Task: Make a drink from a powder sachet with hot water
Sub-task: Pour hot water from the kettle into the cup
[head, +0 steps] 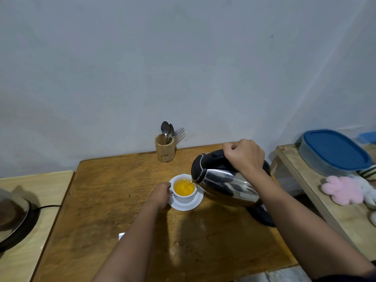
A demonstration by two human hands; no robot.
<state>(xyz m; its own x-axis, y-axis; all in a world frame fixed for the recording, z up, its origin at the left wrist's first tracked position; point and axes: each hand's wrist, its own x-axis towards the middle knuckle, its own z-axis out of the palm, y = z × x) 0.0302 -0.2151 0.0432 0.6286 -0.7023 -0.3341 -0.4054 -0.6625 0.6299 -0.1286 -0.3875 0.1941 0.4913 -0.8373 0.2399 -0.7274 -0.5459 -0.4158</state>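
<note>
A white cup (184, 198) holding orange liquid stands on a white saucer (195, 202) in the middle of the wooden table (114, 192). My left hand (161, 195) grips the cup's handle on its left side. My right hand (245, 154) is closed around the black handle of a steel kettle (225, 182), which is tilted left with its spout over the cup's right rim. A white scrap, possibly the sachet (121, 236), peeks out beside my left forearm.
A wooden holder with spoons and a fork (165, 148) stands at the table's back edge. The kettle's black base (262, 216) lies under my right forearm. A pan (12, 218) sits at left. At right, a shelf carries a blue-lidded container (333, 151) and a pink sponge (342, 190).
</note>
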